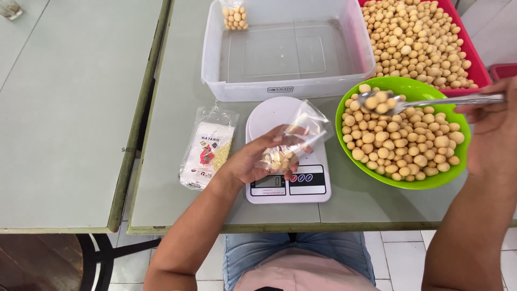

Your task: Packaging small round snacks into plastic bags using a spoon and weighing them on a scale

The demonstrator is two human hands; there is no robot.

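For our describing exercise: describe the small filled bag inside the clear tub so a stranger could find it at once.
Start at the clear plastic tub behind the white scale. In its far left corner stands a small clear bag of round tan snacks, the only thing in the tub, unlike the loose snacks heaped nearby.

Two desks stand side by side: a bare one (70,108) and one (177,161) carrying the goods. On the latter sit one white digital kitchen scale (288,183), one green bowl (431,180) of round tan snack balls, one red tray (474,59) of the same balls at its far right corner, one clear plastic tub (285,81), and one stack of printed plastic bags (207,153). One small filled bag (235,16) lies in the tub. There is one metal spoon (431,101) and one clear bag (293,143), a few balls inside.
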